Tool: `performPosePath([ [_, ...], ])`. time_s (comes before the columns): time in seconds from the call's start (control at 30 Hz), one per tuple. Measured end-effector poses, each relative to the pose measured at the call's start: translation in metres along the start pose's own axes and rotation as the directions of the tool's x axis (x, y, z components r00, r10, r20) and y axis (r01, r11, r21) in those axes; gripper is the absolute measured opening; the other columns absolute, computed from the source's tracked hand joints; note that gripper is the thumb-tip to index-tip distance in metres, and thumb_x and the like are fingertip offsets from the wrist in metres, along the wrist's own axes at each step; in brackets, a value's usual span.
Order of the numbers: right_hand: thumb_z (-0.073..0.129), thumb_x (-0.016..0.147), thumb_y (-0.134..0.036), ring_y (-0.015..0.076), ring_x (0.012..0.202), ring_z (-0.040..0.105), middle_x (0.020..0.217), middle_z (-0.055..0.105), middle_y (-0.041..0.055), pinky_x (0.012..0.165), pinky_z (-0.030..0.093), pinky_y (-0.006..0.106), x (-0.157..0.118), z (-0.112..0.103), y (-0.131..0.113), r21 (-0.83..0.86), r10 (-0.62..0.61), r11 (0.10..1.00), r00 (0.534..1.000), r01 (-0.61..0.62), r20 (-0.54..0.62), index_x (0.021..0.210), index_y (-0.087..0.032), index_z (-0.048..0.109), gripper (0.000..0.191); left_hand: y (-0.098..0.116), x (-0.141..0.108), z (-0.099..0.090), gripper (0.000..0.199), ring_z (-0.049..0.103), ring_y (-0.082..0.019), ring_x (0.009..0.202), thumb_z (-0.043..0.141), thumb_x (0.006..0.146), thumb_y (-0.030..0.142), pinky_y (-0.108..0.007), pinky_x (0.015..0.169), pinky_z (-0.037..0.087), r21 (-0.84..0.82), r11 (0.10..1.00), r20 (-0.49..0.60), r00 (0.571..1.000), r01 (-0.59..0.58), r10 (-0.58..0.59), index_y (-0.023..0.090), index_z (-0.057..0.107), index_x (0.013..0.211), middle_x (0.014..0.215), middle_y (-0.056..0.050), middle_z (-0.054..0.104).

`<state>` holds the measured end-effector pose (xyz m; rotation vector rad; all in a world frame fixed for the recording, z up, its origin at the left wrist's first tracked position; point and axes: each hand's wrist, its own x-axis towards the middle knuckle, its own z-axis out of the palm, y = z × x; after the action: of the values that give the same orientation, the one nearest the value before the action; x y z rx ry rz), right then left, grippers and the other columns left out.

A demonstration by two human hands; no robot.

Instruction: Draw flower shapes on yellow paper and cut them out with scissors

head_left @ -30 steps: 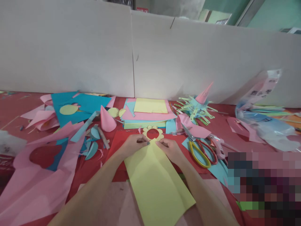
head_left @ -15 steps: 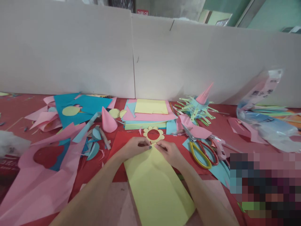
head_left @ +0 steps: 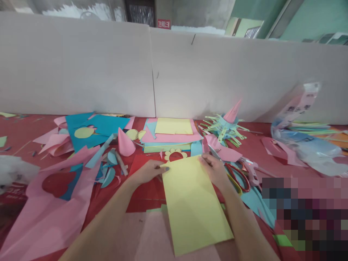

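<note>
A yellow sheet (head_left: 194, 206) is held up by its two far corners, its near end hanging low toward me. My left hand (head_left: 149, 172) pinches the far left corner, and my right hand (head_left: 214, 168) grips the far right corner. Just beyond the sheet lies a yellow scalloped ring (head_left: 175, 154), partly covered by the sheet's edge. Red paper (head_left: 146, 195) lies beneath my left hand. Right of my right hand are scissors (head_left: 240, 177) with red and yellow handles.
A pink cone (head_left: 125, 143), stacked coloured sheets (head_left: 174, 127) and a spiky paper piece with pink cone (head_left: 228, 125) stand farther back. Pink scraps (head_left: 62, 224) spread left. A glue gun (head_left: 251, 168) and plastic bag (head_left: 307, 137) lie right. A white partition (head_left: 217, 72) rises behind.
My hands have moved apart along the sheet's far edge, which is now spread wide. The sheet has shifted right. The view has tilted slightly upward.
</note>
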<state>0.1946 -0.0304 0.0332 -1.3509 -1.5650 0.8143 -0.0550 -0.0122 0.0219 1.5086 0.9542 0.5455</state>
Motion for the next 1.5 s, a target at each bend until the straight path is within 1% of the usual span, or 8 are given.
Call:
performPosePath([
  [0.3, 0.049, 0.078, -0.044, 0.0104, 0.048, 0.036, 0.052, 0.04, -0.0036, 0.046, 0.029, 0.022, 0.002, 0.002, 0.004, -0.005, 0.011, 1.0, 0.998, -0.012, -0.063, 0.067, -0.018, 0.051, 0.028, -0.008, 0.009, 0.008, 0.039, 0.061, -0.016, 0.064, 0.053, 0.071, 0.052, -0.026, 0.062, 0.048, -0.083, 0.994, -0.274, 0.961, -0.067, 0.042, 0.014, 0.061, 0.071, 0.067, -0.001, 0.066],
  [0.43, 0.047, 0.079, -0.044, 0.0104, 0.048, 0.035, 0.052, 0.039, -0.0037, 0.045, 0.029, 0.022, 0.001, 0.009, 0.005, -0.042, -0.018, 0.999, 0.991, 0.012, -0.132, 0.067, -0.019, 0.05, 0.028, 0.002, 0.005, 0.02, 0.044, 0.061, -0.02, 0.085, 0.053, 0.074, 0.048, -0.032, 0.077, 0.046, -0.343, 0.932, -0.219, 0.975, -0.117, 0.042, 0.014, 0.058, 0.102, 0.097, -0.008, 0.066],
  [0.57, 0.046, 0.078, -0.046, 0.0109, 0.048, 0.036, 0.052, 0.04, -0.0037, 0.046, 0.03, 0.022, 0.001, 0.011, 0.006, -0.053, -0.013, 0.999, 0.98, 0.002, -0.196, 0.068, -0.019, 0.051, 0.03, 0.003, 0.005, 0.026, 0.049, 0.062, -0.021, 0.085, 0.062, 0.069, 0.044, -0.034, 0.079, 0.046, -0.464, 0.883, -0.194, 0.981, -0.07, -0.024, 0.013, 0.056, 0.106, 0.101, -0.012, 0.065],
  [0.73, 0.047, 0.077, -0.046, 0.0115, 0.049, 0.041, 0.054, 0.048, -0.0019, 0.047, 0.032, 0.023, 0.003, 0.006, 0.005, -0.017, 0.022, 1.0, 0.972, -0.027, -0.234, 0.072, -0.017, 0.054, 0.03, -0.004, 0.01, 0.023, 0.04, 0.063, -0.019, 0.074, 0.065, 0.062, 0.047, -0.032, 0.074, 0.047, -0.296, 0.954, -0.243, 0.97, -0.048, -0.027, 0.013, 0.064, 0.084, 0.079, -0.005, 0.069],
  [0.93, 0.047, 0.078, -0.044, 0.0107, 0.05, 0.041, 0.055, 0.049, -0.0014, 0.047, 0.033, 0.022, 0.002, 0.006, 0.006, -0.032, 0.017, 0.999, 0.961, -0.027, -0.275, 0.073, -0.016, 0.056, 0.029, -0.01, 0.013, 0.023, 0.044, 0.046, -0.011, 0.036, 0.054, 0.065, 0.058, -0.023, 0.038, 0.036, -0.085, 0.996, -0.354, 0.933, 0.035, -0.064, 0.015, 0.058, 0.064, 0.044, 0.004, 0.053],
  [1.1, 0.046, 0.078, -0.045, 0.0111, 0.05, 0.041, 0.054, 0.046, -0.002, 0.048, 0.033, 0.023, 0.002, 0.01, 0.01, -0.038, 0.002, 0.999, 0.934, -0.017, -0.358, 0.073, -0.016, 0.055, 0.03, -0.007, 0.012, 0.02, 0.051, 0.048, -0.012, 0.052, 0.043, 0.07, 0.063, -0.021, 0.046, 0.035, 0.111, 0.994, -0.395, 0.917, -0.015, 0.058, 0.015, 0.05, 0.054, 0.047, 0.003, 0.047],
  [1.37, 0.047, 0.079, -0.043, 0.0114, 0.05, 0.04, 0.052, 0.043, -0.003, 0.049, 0.033, 0.022, 0.002, 0.008, 0.005, -0.093, -0.019, 0.995, 0.918, -0.019, -0.396, 0.07, -0.017, 0.054, 0.028, -0.009, 0.014, 0.024, 0.05, 0.037, -0.008, 0.048, 0.042, 0.071, 0.061, -0.02, 0.045, 0.027, 0.128, 0.992, -0.423, 0.905, 0.005, 0.05, 0.017, 0.037, 0.049, 0.047, 0.004, 0.035],
  [1.5, 0.046, 0.08, -0.042, 0.0125, 0.053, 0.043, 0.056, 0.048, -0.0015, 0.052, 0.035, 0.023, 0.001, 0.008, 0.004, -0.113, -0.031, 0.993, 0.904, -0.02, -0.427, 0.071, -0.017, 0.055, 0.028, -0.007, 0.013, 0.025, 0.044, 0.05, -0.012, 0.058, 0.047, 0.071, 0.057, -0.021, 0.053, 0.038, 0.024, 0.998, -0.356, 0.933, -0.052, 0.057, 0.015, 0.05, 0.06, 0.058, 0.002, 0.052],
])
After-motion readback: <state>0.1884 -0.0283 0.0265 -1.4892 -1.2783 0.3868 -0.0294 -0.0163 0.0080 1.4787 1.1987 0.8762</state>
